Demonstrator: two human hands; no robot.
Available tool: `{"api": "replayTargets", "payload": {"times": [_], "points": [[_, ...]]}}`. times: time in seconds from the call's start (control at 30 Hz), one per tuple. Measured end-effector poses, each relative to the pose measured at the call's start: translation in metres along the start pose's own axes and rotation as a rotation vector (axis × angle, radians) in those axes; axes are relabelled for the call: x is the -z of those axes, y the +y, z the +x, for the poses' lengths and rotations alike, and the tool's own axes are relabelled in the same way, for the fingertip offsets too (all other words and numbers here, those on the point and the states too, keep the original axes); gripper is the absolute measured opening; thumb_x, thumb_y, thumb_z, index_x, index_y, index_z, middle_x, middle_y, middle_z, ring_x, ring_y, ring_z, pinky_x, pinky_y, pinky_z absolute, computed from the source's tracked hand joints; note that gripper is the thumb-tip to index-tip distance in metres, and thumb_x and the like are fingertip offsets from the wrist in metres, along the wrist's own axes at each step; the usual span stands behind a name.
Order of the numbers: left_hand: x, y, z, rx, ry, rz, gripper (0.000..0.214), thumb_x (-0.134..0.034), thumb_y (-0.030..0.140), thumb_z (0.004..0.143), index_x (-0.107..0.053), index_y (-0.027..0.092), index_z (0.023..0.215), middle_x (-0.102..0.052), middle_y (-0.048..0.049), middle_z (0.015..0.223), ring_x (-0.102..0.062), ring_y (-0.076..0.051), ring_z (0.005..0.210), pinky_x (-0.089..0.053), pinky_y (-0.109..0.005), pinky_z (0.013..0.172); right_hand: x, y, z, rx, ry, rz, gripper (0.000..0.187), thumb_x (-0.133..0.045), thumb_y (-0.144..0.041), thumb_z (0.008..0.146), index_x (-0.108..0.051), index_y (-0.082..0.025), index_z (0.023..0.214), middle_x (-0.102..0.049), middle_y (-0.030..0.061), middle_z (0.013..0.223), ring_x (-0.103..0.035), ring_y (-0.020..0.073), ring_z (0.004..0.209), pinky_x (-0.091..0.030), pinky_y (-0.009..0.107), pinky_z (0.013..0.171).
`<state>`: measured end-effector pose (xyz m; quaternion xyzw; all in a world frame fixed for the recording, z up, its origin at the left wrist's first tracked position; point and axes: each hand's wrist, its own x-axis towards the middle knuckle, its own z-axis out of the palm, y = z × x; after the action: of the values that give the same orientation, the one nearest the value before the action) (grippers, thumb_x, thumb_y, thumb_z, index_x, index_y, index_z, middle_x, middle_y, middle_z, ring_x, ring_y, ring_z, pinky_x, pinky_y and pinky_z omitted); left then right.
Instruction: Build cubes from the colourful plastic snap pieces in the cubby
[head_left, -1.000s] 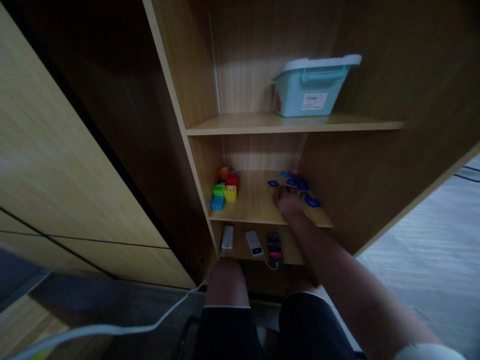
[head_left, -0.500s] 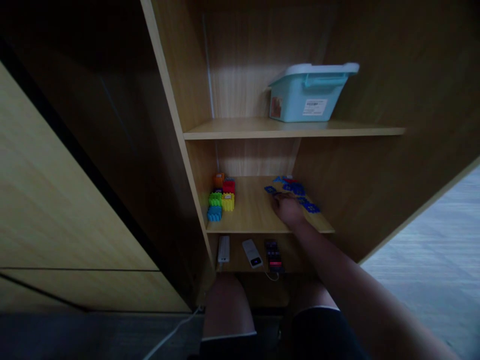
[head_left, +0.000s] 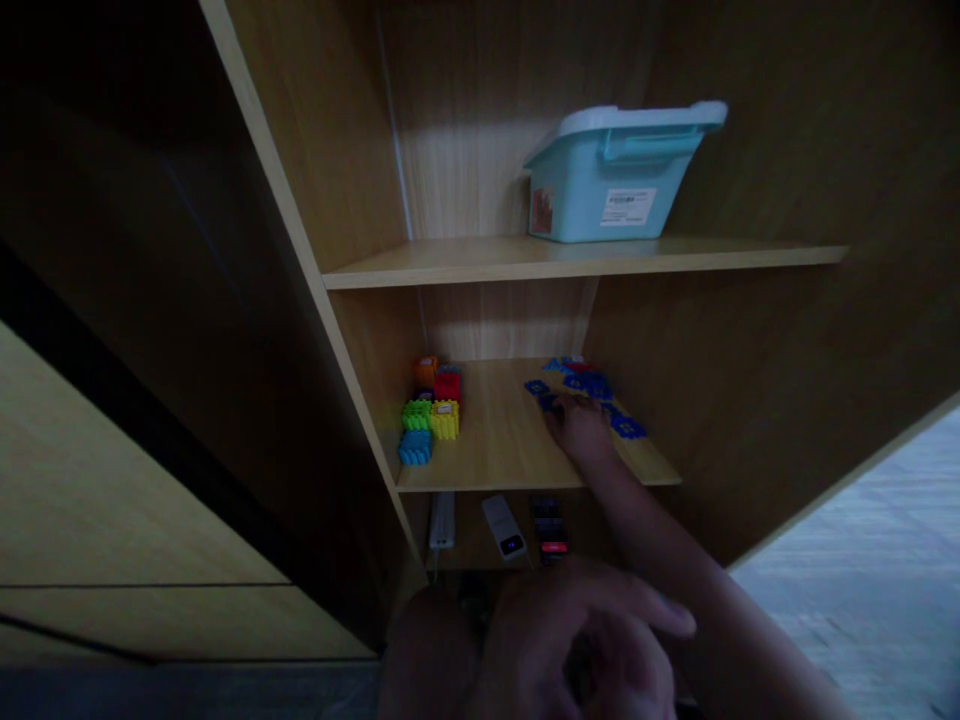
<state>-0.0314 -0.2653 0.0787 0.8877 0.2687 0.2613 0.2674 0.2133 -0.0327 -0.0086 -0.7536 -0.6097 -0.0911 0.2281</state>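
My right hand (head_left: 581, 428) reaches onto the middle shelf with its fingers bent down and closed on a flat blue plastic interlocking piece (head_left: 550, 403); the fingertips are partly hidden. Another flat blue piece (head_left: 536, 387) lies just beyond it on the left. More dark blue pieces (head_left: 628, 428) lie to the right of the hand, and others (head_left: 589, 384) are spread behind it. In the near foreground is my left hand (head_left: 555, 630), large and slightly blurred. Its fingers are loosely curled and apart, with nothing visible in them.
Assembled plastic cubes, including a yellow one (head_left: 445, 420), a red one (head_left: 448, 387) and a blue one (head_left: 415, 448), stand at the shelf's left. A light-blue lidded bin (head_left: 615, 180) sits above. A white power bank (head_left: 504, 527) and a dark phone-like device (head_left: 550, 530) lie below.
My left hand has come into view at the bottom. My right hand has shifted slightly over the blue pieces, and more of the piece at its fingertips shows. The camera view has moved a little.
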Motion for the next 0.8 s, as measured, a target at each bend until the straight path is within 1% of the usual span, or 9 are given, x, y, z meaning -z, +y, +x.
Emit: {"api": "replayTargets", "payload": {"times": [0.03, 0.07, 0.13, 0.27, 0.37, 0.47, 0.6, 0.7, 0.8], "points": [[0.0, -0.009, 0.017, 0.021, 0.042, -0.017, 0.036, -0.036, 0.038, 0.113, -0.062, 0.033, 0.137, -0.077, -0.0053, 0.094, -0.071, -0.017, 0.075, -0.059, -0.033, 0.068, -0.001, 0.001, 0.001, 0.004, 0.015, 0.025, 0.033, -0.064, -0.038, 0.098, -0.074, -0.021, 0.124, -0.074, 0.019, 0.129, -0.064, 0.0391, 0.126, -0.048, 0.048, 0.105], [0.002, -0.018, 0.033, 0.068, 0.146, -0.067, 0.033, -0.037, 0.034, 0.113, -0.067, 0.032, 0.126, -0.076, -0.0031, 0.09, -0.07, -0.016, 0.074, -0.058, -0.03, 0.069, -0.002, 0.003, 0.001, 0.015, 0.031, 0.057, 0.034, -0.064, -0.038, 0.097, -0.073, -0.021, 0.125, -0.074, 0.0189, 0.129, -0.065, 0.0381, 0.125, -0.049, 0.047, 0.105], [0.005, -0.04, 0.064, 0.101, 0.267, -0.099, 0.022, -0.049, 0.027, 0.108, -0.071, 0.029, 0.112, -0.076, -0.0005, 0.09, -0.07, -0.015, 0.076, -0.057, -0.029, 0.074, -0.005, 0.006, 0.002, 0.063, 0.067, 0.14, 0.038, -0.066, -0.038, 0.096, -0.069, -0.02, 0.129, -0.074, 0.0184, 0.129, -0.066, 0.0363, 0.123, -0.051, 0.046, 0.105], [0.013, -0.094, 0.117, 0.123, 0.289, 0.106, 0.018, -0.056, 0.012, 0.099, -0.071, 0.022, 0.104, -0.076, -0.0028, 0.097, -0.071, -0.019, 0.088, -0.057, -0.032, 0.084, -0.008, 0.009, 0.002, 0.204, 0.116, 0.321, 0.045, -0.072, -0.032, 0.09, -0.064, -0.016, 0.131, -0.074, 0.0178, 0.128, -0.067, 0.0349, 0.12, -0.054, 0.046, 0.103], [0.018, -0.133, 0.141, 0.133, 0.271, 0.278, 0.021, -0.054, 0.009, 0.1, -0.071, 0.02, 0.105, -0.074, -0.0069, 0.106, -0.07, -0.024, 0.1, -0.057, -0.039, 0.095, -0.007, 0.008, 0.0, 0.323, 0.074, 0.433, 0.047, -0.076, -0.025, 0.087, -0.063, -0.017, 0.131, -0.074, 0.0162, 0.127, -0.067, 0.0328, 0.12, -0.054, 0.045, 0.103], [0.017, -0.165, 0.151, 0.115, 0.289, 0.342, 0.03, -0.054, 0.007, 0.099, -0.072, 0.02, 0.119, -0.073, -0.0091, 0.116, -0.068, -0.026, 0.113, -0.056, -0.043, 0.105, -0.003, 0.006, -0.002, 0.412, -0.011, 0.498, 0.038, -0.077, -0.023, 0.088, -0.066, -0.021, 0.124, -0.075, 0.0114, 0.123, -0.068, 0.0295, 0.119, -0.053, 0.043, 0.105], [0.008, -0.193, 0.152, 0.136, 0.266, 0.386, 0.039, -0.054, 0.003, 0.096, -0.072, 0.019, 0.126, -0.072, -0.0113, 0.123, -0.066, -0.028, 0.119, -0.055, -0.046, 0.11, 0.001, 0.003, -0.002, 0.428, -0.075, 0.491, 0.028, -0.079, -0.028, 0.091, -0.07, -0.022, 0.117, -0.077, 0.0087, 0.118, -0.068, 0.0283, 0.116, -0.052, 0.042, 0.105], [0.002, -0.203, 0.149, 0.147, 0.264, 0.417, 0.042, -0.056, 0.003, 0.097, -0.071, 0.019, 0.133, -0.071, -0.0117, 0.136, -0.063, -0.028, 0.128, -0.052, -0.048, 0.117, 0.005, 0.001, -0.003, 0.373, -0.065, 0.372, 0.028, -0.074, -0.032, 0.095, -0.07, -0.02, 0.12, -0.075, 0.0117, 0.125, -0.065, 0.0306, 0.119, -0.049, 0.044, 0.107], [0.0, -0.204, 0.148, 0.155, 0.239, 0.436, 0.042, -0.057, 0.006, 0.098, -0.071, 0.02, 0.135, -0.072, -0.01, 0.139, -0.065, -0.028, 0.128, -0.052, -0.049, 0.117, 0.007, -0.001, -0.006, 0.228, -0.03, 0.216, 0.027, -0.06, -0.029, 0.102, -0.071, -0.017, 0.124, -0.073, 0.0142, 0.13, -0.061, 0.0333, 0.124, -0.045, 0.046, 0.11]]}}
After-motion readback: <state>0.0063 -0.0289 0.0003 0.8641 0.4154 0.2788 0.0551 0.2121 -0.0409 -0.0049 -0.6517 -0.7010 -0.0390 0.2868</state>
